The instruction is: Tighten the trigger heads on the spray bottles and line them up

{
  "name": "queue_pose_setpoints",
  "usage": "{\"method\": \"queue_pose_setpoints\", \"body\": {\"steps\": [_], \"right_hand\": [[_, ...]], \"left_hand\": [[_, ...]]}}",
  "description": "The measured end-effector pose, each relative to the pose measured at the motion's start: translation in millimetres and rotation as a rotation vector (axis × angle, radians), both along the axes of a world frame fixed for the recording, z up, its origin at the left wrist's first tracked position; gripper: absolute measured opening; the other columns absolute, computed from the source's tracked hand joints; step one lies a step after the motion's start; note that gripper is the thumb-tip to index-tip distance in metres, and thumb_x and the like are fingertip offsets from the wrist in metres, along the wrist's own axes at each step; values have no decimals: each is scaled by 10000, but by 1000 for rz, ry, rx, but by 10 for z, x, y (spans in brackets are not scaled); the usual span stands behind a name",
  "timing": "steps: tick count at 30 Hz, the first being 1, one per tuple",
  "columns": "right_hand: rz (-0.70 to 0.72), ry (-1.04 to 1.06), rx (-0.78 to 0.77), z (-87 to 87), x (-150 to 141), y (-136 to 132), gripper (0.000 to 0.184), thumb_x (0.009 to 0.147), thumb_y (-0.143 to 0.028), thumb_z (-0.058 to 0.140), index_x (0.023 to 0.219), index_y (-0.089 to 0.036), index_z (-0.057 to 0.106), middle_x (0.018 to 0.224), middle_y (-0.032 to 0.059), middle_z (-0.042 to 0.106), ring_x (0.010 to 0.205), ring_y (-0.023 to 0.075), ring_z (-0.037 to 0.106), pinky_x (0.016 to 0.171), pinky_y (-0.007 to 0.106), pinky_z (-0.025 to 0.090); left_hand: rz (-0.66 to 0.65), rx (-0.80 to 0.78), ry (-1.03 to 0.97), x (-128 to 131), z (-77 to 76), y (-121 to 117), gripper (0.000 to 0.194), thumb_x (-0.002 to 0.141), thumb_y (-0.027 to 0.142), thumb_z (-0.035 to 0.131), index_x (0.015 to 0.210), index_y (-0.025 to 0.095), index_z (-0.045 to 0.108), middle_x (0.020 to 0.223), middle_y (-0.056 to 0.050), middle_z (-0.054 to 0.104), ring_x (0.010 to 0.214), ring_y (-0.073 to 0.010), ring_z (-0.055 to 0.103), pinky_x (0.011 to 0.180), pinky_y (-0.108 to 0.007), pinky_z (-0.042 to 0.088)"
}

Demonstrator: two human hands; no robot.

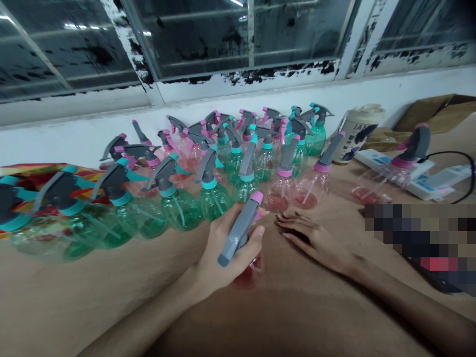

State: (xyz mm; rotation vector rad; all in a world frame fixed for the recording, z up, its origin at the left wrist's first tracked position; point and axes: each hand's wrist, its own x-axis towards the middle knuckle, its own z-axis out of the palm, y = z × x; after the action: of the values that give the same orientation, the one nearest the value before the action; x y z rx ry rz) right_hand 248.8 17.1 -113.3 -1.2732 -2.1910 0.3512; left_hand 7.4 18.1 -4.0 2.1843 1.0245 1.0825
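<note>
Dark windows (197, 39) sit behind a brown table (111, 297). The left hand (213, 255) grips a pink spray bottle (240, 230), which seems to stand on the table, though the hand hides much. Right of this bottle, the right hand (320, 240) rests loose. Green bottles (182, 210) stand to its left.

Dim, slightly soft picture, with white glare streaking the windows (201, 42).

Tan tabletop (111, 297) bearing green spray bottles (182, 210), pink spray bottles (285, 173), a lidded cup (357, 134), a power strip (433, 190)

Open tabletop (305, 302) before spray bottles (182, 212)
</note>
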Motion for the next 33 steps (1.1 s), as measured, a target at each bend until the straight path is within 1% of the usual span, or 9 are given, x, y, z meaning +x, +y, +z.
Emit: {"method": "queue_pose_setpoints", "body": {"steps": [3,8,12,16,20,23,26,28,33], "right_hand": [[-5,-6,0,-2,-1,-5,343,934,-324,466,1262,-280,557,1279,34,615,1218,228,533,1062,509,381],[-6,-12,-11,-2,-5,-10,339,931,-315,470,1252,-258,563,1282,41,614,1220,228,530,1072,503,371],[-2,-5,16,-10,-4,-7,338,933,-314,468,1254,-265,562,1279,41,616,1219,228,531,1063,503,383],[-2,-2,32,-19,-1,-3,349,931,-313,472,1270,-290,550,1269,35,622,1207,230,542,1048,516,397],[-6,-13,26,-23,-3,-3,349,933,-313,468,1270,-281,551,1280,36,614,1219,227,532,1054,511,394],[-10,0,37,-24,-6,-8,338,931,-312,468,1252,-284,569,1274,32,619,1221,228,529,1060,511,389],[-12,12,32,-18,-9,-14,336,930,-320,471,1250,-293,570,1267,24,624,1217,228,533,1056,512,395],[-12,12,19,-10,-9,-17,337,931,-322,472,1253,-293,567,1270,24,622,1218,226,532,1051,505,402],[-9,-9,5,0,-4,-13,342,935,-325,465,1259,-274,558,1296,30,603,1245,225,506,1073,508,372]], "left_hand": [[-22,-1,16,-4,25,3,100,858,283,505,857,197,558,759,-9,591,634,-145,569,624,-302,503],[-69,-57,-5,6,40,20,104,861,285,534,892,192,566,727,13,579,581,-124,565,571,-270,489],[-69,-91,-29,19,27,44,132,802,299,630,831,210,537,774,0,608,647,-146,607,584,-276,514],[-72,-109,-25,25,34,49,191,776,338,660,786,215,514,742,-6,584,636,-152,585,517,-259,507],[-77,-80,-23,25,50,49,170,784,328,645,774,215,518,733,-6,573,638,-152,573,514,-254,500],[-57,-57,-46,22,55,61,144,772,313,629,865,224,563,796,-16,614,644,-155,582,569,-275,511],[-45,-52,-23,16,45,73,195,798,317,586,971,227,584,738,12,593,534,-125,514,560,-280,490],[-47,-47,-7,12,33,74,209,817,314,560,1001,218,585,720,20,576,514,-116,493,557,-278,482],[-24,3,18,3,4,70,153,825,303,533,929,198,574,687,11,564,558,-138,520,602,-302,496]]}}
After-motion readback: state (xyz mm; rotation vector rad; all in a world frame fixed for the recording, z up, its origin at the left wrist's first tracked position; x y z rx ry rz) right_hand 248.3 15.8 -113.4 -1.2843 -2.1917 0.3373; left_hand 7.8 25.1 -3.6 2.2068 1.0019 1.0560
